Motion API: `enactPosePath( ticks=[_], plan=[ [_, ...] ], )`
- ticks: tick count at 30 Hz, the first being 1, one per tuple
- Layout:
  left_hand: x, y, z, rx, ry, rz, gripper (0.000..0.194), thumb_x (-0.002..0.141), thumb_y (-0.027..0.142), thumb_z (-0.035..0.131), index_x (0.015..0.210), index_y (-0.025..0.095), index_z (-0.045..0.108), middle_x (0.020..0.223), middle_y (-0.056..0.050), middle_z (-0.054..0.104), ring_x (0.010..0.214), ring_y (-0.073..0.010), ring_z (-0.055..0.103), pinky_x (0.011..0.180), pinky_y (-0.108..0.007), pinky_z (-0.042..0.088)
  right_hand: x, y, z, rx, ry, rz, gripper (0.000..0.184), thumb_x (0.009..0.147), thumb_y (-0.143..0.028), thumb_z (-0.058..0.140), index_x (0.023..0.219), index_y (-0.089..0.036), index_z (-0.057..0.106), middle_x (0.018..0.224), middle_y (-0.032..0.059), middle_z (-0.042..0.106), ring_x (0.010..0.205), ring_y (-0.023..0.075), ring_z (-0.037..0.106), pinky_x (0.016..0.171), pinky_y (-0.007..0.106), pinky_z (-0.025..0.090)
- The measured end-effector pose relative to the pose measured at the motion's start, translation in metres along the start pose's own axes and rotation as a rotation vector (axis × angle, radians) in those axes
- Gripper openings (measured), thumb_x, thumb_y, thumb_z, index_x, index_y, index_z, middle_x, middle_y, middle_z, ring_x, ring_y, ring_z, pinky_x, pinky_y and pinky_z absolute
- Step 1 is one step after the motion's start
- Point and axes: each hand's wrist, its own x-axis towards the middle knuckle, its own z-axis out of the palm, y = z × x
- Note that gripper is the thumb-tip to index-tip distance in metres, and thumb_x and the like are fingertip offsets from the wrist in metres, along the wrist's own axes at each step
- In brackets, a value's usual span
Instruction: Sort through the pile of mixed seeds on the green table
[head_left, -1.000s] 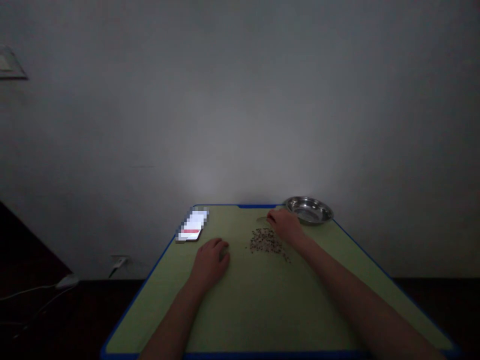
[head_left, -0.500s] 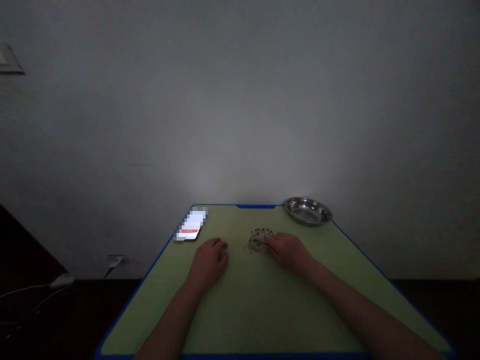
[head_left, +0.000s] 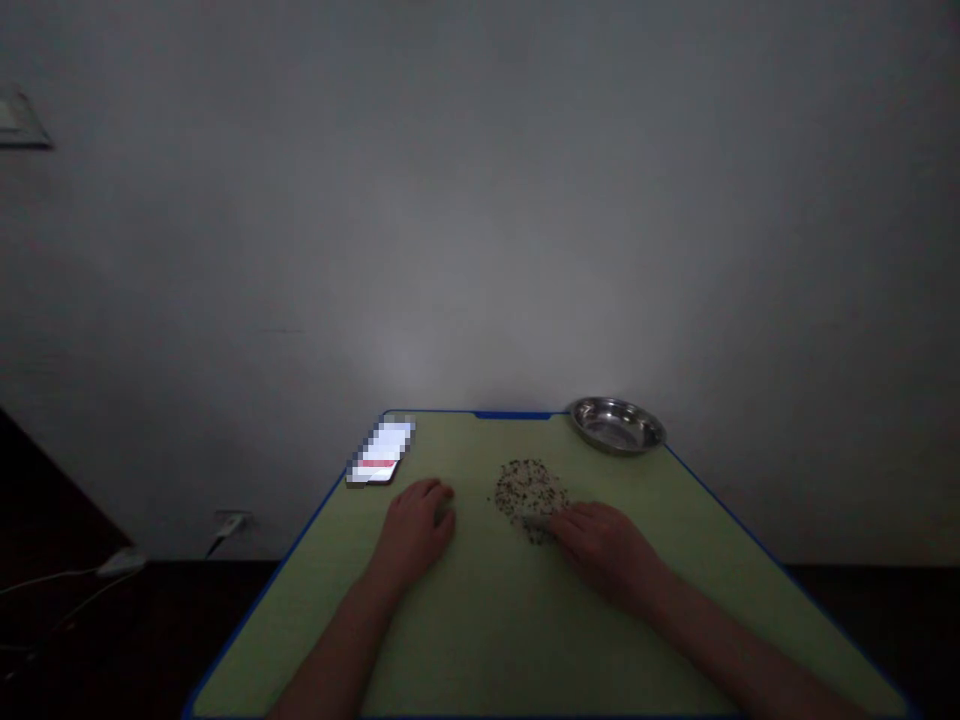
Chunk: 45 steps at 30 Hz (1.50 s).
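A spread of small mixed grains point(head_left: 529, 487), dark and pale, lies in a rough round patch on the green table point(head_left: 480, 640). At the near right edge of this patch is my right hand point(head_left: 600, 545), its fingers pinched together. A small greyish, elongated piece point(head_left: 536, 522) sticks out from the fingertips among the grains; its kind is too dim to tell. My left hand point(head_left: 416, 525) rests on the table left of the grains, thumb apart from the loosely bent fingers, holding nothing.
A phone point(head_left: 382, 452) with a lit, blurred screen lies at the far left of the table. A shallow steel bowl point(head_left: 617, 426) stands at the far right corner by the wall point(head_left: 480, 250). A plugged-in cable point(head_left: 225, 530) hangs at the wall on the left.
My right hand has moved nearer to me, from the right side of the grains to their near edge. Some grains now reach further toward me. My left hand stays put.
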Motion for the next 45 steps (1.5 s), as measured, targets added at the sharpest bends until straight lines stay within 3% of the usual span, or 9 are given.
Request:
enactPosePath(
  ticks=[5, 12, 18, 28, 32, 35, 40, 45],
  plan=[
    [0.0, -0.001, 0.001, -0.002, 0.007, 0.009, 0.032, 0.08, 0.025, 0.048, 0.108, 0.019, 0.061, 0.122, -0.01, 0.057, 0.114, -0.0216, 0.05, 0.099, -0.038, 0.036, -0.006, 0.002, -0.006, 0.081, 0.028, 0.008, 0.016, 0.083, -0.011, 0.049, 0.084, -0.02, 0.062, 0.074, 0.0031, 0.067, 0.07, 0.0176, 0.06, 0.065, 0.028, 0.044],
    [0.0, -0.002, 0.001, 0.019, 0.015, 0.023, 0.032, 0.08, 0.025, 0.049, 0.108, 0.018, 0.062, 0.121, -0.01, 0.058, 0.113, -0.0217, 0.051, 0.099, -0.037, 0.036, -0.004, 0.022, -0.026, 0.227, 0.11, 0.245, 0.02, 0.087, -0.02, 0.045, 0.092, -0.018, 0.065, 0.085, 0.0071, 0.069, 0.078, 0.0193, 0.063, 0.071, 0.031, 0.047],
    [0.0, -0.001, 0.001, 0.011, 0.016, 0.019, 0.032, 0.08, 0.026, 0.049, 0.109, 0.018, 0.062, 0.122, -0.01, 0.057, 0.114, -0.0221, 0.05, 0.099, -0.038, 0.036, -0.006, 0.011, -0.017, 0.188, 0.034, 0.204, 0.019, 0.084, -0.013, 0.048, 0.09, -0.018, 0.065, 0.084, 0.0071, 0.069, 0.077, 0.0197, 0.062, 0.07, 0.03, 0.047],
    [0.001, -0.001, 0.001, 0.0, 0.023, 0.02, 0.032, 0.079, 0.025, 0.05, 0.108, 0.019, 0.062, 0.121, -0.01, 0.058, 0.113, -0.0222, 0.051, 0.099, -0.039, 0.036, -0.018, -0.013, -0.011, 0.133, 0.033, 0.058, 0.02, 0.081, -0.007, 0.049, 0.089, -0.018, 0.065, 0.081, 0.0064, 0.068, 0.074, 0.0201, 0.061, 0.069, 0.033, 0.046],
    [0.0, 0.0, 0.001, 0.006, 0.031, 0.029, 0.031, 0.08, 0.026, 0.05, 0.108, 0.019, 0.062, 0.121, -0.01, 0.058, 0.113, -0.0222, 0.052, 0.099, -0.039, 0.037, -0.025, -0.01, -0.016, 0.177, 0.039, 0.084, 0.02, 0.083, -0.01, 0.047, 0.089, -0.018, 0.065, 0.082, 0.007, 0.068, 0.076, 0.0208, 0.061, 0.071, 0.034, 0.047],
    [0.0, 0.001, 0.0, 0.014, 0.034, 0.035, 0.031, 0.08, 0.026, 0.049, 0.107, 0.018, 0.062, 0.12, -0.01, 0.058, 0.112, -0.0226, 0.052, 0.098, -0.039, 0.037, -0.023, 0.001, -0.026, 0.29, 0.032, 0.18, 0.021, 0.086, -0.015, 0.045, 0.093, -0.019, 0.065, 0.086, 0.0069, 0.069, 0.08, 0.0204, 0.062, 0.073, 0.033, 0.047],
    [0.0, 0.0, 0.001, 0.021, 0.036, 0.034, 0.031, 0.081, 0.026, 0.049, 0.107, 0.018, 0.062, 0.12, -0.01, 0.058, 0.111, -0.022, 0.052, 0.098, -0.037, 0.037, -0.016, 0.022, -0.044, 0.582, -0.079, 0.414, 0.017, 0.085, -0.024, 0.049, 0.088, -0.02, 0.065, 0.084, 0.0042, 0.069, 0.075, 0.0176, 0.062, 0.069, 0.029, 0.047],
    [0.001, -0.001, 0.001, 0.025, 0.02, 0.031, 0.031, 0.08, 0.026, 0.049, 0.108, 0.019, 0.062, 0.121, -0.009, 0.058, 0.112, -0.0215, 0.052, 0.099, -0.037, 0.037, -0.017, 0.028, -0.041, 0.728, -0.229, 0.422, 0.014, 0.08, -0.022, 0.053, 0.082, -0.019, 0.066, 0.081, 0.0023, 0.068, 0.072, 0.0166, 0.06, 0.066, 0.028, 0.045]
  ],
)
